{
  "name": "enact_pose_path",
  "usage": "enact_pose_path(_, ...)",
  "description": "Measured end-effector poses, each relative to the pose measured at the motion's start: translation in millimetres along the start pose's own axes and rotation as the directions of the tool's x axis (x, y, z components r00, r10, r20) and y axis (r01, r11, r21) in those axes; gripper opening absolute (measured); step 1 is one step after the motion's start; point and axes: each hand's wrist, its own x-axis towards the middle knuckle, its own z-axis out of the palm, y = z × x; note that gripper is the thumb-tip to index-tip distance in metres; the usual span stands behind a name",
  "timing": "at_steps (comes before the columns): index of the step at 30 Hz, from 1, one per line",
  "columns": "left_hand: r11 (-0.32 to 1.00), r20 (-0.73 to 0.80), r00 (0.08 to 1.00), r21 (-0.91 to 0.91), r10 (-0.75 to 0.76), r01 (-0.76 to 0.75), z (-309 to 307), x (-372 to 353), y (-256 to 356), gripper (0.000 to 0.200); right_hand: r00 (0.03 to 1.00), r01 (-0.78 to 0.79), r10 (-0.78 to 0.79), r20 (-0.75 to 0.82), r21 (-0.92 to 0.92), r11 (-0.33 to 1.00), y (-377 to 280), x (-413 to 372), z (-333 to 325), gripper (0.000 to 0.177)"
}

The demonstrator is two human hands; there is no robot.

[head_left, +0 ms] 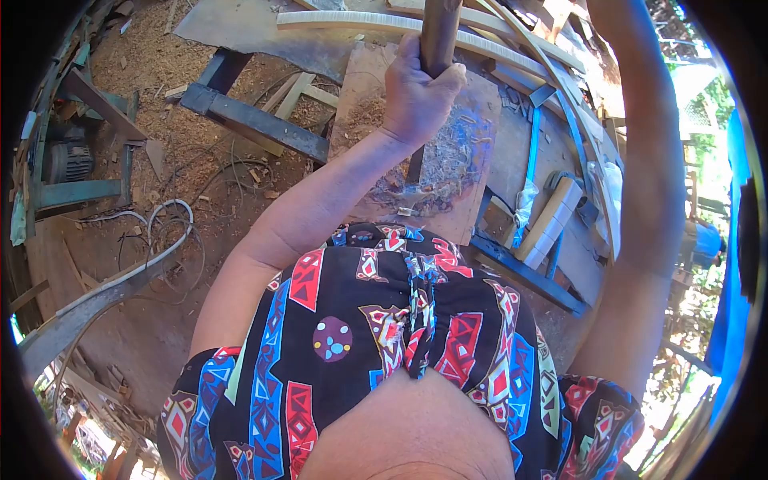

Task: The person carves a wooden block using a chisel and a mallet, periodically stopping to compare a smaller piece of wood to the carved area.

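My left hand (418, 100) is clenched around an upright wooden pole (438, 36) at 12 o'clock.

The pole runs down through my fist, and its thinner, darker lower end meets a worn board (478, 108) lying on the surface (506, 160), where shavings (448, 164) are heaped around the tip. My right forearm (652, 160) climbs the 3 o'clock side and leaves the view at about 1 o'clock, so my right hand is out of sight and I cannot tell whether it grips anything. Just right of the board, at 2 o'clock from the pole's tip, lies a thin blue strip (532, 148), and beyond it a pale wooden block (552, 218). Curved wooden slats (352, 20) cross behind the pole at 12 o'clock. Off at 9 o'clock, on the sawdust-strewn ground, sit a motor (68, 160) and loose cables (164, 224).
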Motion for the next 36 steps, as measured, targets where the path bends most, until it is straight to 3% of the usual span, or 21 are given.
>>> enact_pose_path(2,1.0,0.002,1.0,0.01,-0.013,0.013,-2.1,1.0,2.1,0.026,0.903,-0.413,0.387,0.187,0.132,0.901,11.7,-3.3,-1.1,0.046)
enact_pose_path(3,1.0,0.003,1.0,0.012,-0.011,0.011,-3.5,0.8,0.6,0.026,0.669,-0.742,0.678,0.304,0.214,0.635,-12.2,-4.3,12.7,0.049)
enact_pose_path(5,0.996,0.002,0.999,0.07,-0.052,0.052,-4.9,2.2,-2.7,0.027,0.58,-0.779,0.652,0.488,0.098,0.62,-45.8,4.1,9.2,0.06)
enact_pose_path(9,0.99,0.01,0.999,0.136,0.044,-0.045,-2.3,-4.3,-0.1,0.028,0.757,-0.653,0.583,0.294,0.309,0.692,-27.1,9.8,-13.3,0.043)
enact_pose_path(10,0.997,0.017,1.0,0.07,0.017,-0.019,-2.4,-5.1,1.2,0.028,0.93,-0.338,0.308,0.201,0.137,0.931,-5.7,-0.5,-21.0,0.042)
enact_pose_path(12,1.0,0.027,1.0,0.003,0.0,0.0,-1.5,-4.6,2.5,0.029,0.995,-0.078,0.079,-0.068,0.009,0.997,-13.5,-10.2,-3.0,0.041)
enact_pose_path(13,0.999,0.025,0.999,0.03,0.025,-0.026,-1.2,-5.3,2.7,0.03,0.909,-0.417,0.405,0.1,0.273,0.867,-17.0,-12.9,4.7,0.04)
enact_pose_path(14,0.997,0.025,0.998,0.056,0.052,-0.053,-1.3,-5.4,2.5,0.03,0.693,-0.705,0.675,0.254,0.431,0.562,-20.5,-15.6,12.5,0.039)
enact_pose_path(16,0.999,0.018,1.0,0.044,0.003,-0.003,-4.3,-1.1,-3.6,0.03,0.752,-0.655,0.565,0.341,0.288,0.698,-15.8,-21.1,20.8,0.037)
enact_pose_path(19,0.998,0.019,1.0,0.058,-0.024,0.023,-1.9,-0.3,-2.7,0.03,0.631,-0.765,0.65,0.425,0.197,0.613,-19.5,2.9,-10.9,0.026)
enact_pose_path(20,0.996,0.021,1.0,0.089,-0.008,0.006,-1.6,-3.0,-2.6,0.03,0.75,-0.661,0.616,0.24,0.249,0.708,-9.8,-0.5,-7.3,0.016)
enact_pose_path(22,0.996,0.027,0.999,0.083,-0.022,0.02,-2.5,-3.0,-4.1,0.03,0.85,-0.501,0.509,0.134,0.503,0.704,26.4,-5.0,-7.9,0.016)
enact_pose_path(24,0.997,0.03,0.999,0.078,-0.023,0.02,-1.8,-1.3,-2.9,0.03,0.836,-0.528,0.524,0.162,0.496,0.689,8.4,-9.6,7.0,0.02)
enact_pose_path(25,0.994,0.023,0.999,0.103,-0.035,0.033,-2.2,-2.7,-1.7,0.029,0.702,-0.702,0.662,0.261,0.407,0.585,-10.7,-14.8,17.0,0.021)
enact_pose_path(26,0.991,0.014,0.999,0.129,-0.048,0.046,-3.3,-2.0,-1.4,0.028,0.674,-0.723,0.575,0.463,0.252,0.644,-16.4,-22.9,19.8,0.024)
enact_pose_path(27,0.99,0.012,0.999,0.133,-0.048,0.046,-5.0,-0.8,-3.8,0.028,0.531,-0.819,0.651,0.542,0.131,0.558,-24.2,-9.8,7.1,0.026)
enact_pose_path(29,0.997,0.01,1.0,0.082,-0.011,0.01,-4.8,0.8,-9.3,0.026,0.538,-0.799,0.714,0.448,0.004,0.601,-26.3,5.6,-13.0,0.025)
enact_pose_path(31,0.996,0.025,0.999,0.085,-0.03,0.028,-3.7,0.0,-5.2,0.026,0.872,-0.469,0.392,0.293,0.268,0.842,17.9,-5.4,-20.1,0.022)
enact_pose_path(33,0.995,0.036,0.998,0.088,-0.045,0.042,-3.0,0.6,-3.7,0.026,0.687,-0.602,0.712,0.146,0.664,0.444,29.1,0.0,-19.8,0.024)
enact_pose_path(35,0.996,0.033,0.998,0.071,-0.046,0.044,-3.4,1.5,-3.0,0.027,0.802,-0.477,0.552,0.228,0.8,0.364,25.5,-12.0,-18.4,0.026)
enact_pose_path(36,0.996,0.034,0.998,0.073,-0.043,0.04,-4.4,2.3,-5.0,0.027,0.873,-0.485,0.416,0.254,0.536,0.691,36.0,-26.2,12.1,0.03)
